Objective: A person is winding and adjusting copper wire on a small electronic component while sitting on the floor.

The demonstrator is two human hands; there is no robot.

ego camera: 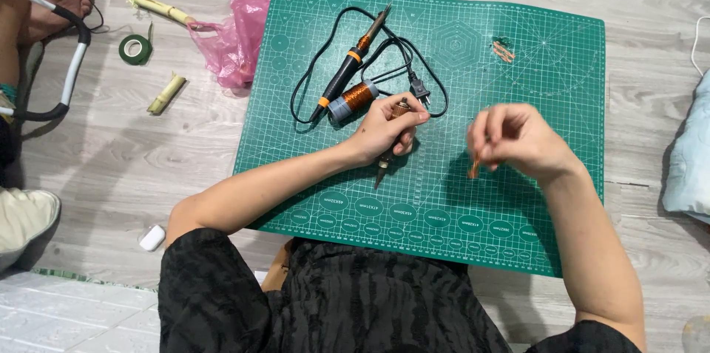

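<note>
Black sleeves point(325, 301) nearest the lens; both forearms reach out over the green cutting mat point(518, 235).

Left hand point(384, 131): closed around a slim pen-like tool point(386, 162) with a brown barrel, dark tip pointing toward the mat's near edge. Right hand point(518, 138): fingers pinched on a small copper-coloured wire piece point(474, 168), raised just above the mat, right of centre.

Judgement: the wire piece is tiny, so a steady pinch and a wrist braced on the mat would keep it in control; the tool tip is best kept clear of the black cord.

On the mat beyond the left hand: spool of copper wire point(353, 100), soldering iron point(353, 57) with cord and plug point(419, 89). Far corner: small copper scrap point(504, 51).

Containers: pink plastic bag point(240, 28) left of the mat, crumpled; contents cannot be told. Green tape roll point(135, 49) lies further left.
</note>
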